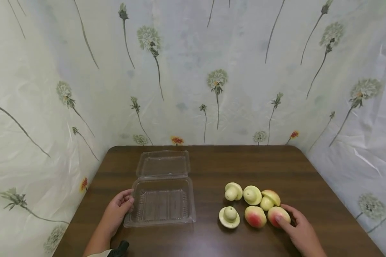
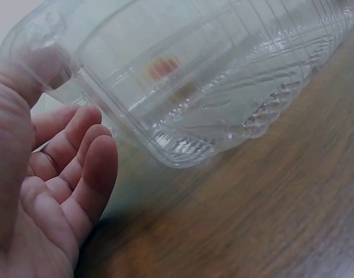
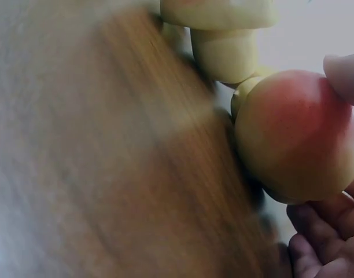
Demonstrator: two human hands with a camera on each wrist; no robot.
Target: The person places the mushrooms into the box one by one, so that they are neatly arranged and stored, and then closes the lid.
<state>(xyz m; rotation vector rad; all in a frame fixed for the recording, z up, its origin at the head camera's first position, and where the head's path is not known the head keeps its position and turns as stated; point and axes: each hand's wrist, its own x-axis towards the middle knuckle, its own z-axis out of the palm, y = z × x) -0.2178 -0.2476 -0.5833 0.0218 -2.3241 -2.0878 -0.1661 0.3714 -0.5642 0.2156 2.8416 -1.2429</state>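
Note:
A clear plastic clamshell container (image 1: 162, 205) stands on the left of the table, its lid (image 1: 163, 164) folded back behind it. At its left edge my left hand (image 1: 118, 207) pinches the rim between thumb and finger; the other fingers curl loosely beside the wall (image 2: 183, 145) in the left wrist view. On the right, my right hand (image 1: 300, 228) holds the rounded cap of a toy mushroom (image 1: 278, 217), thumb on its red patch (image 3: 298, 127) and fingers on the far side. That mushroom's stem is hidden in the head view.
More toy mushrooms lie close by: one cap-up (image 1: 255, 216), one stem-up (image 1: 229, 217), and several tilted ones behind, including a pale one (image 1: 233, 191) and one on its side (image 1: 270, 200). The brown table (image 1: 209, 164) meets a flower-patterned curtain (image 1: 193, 89).

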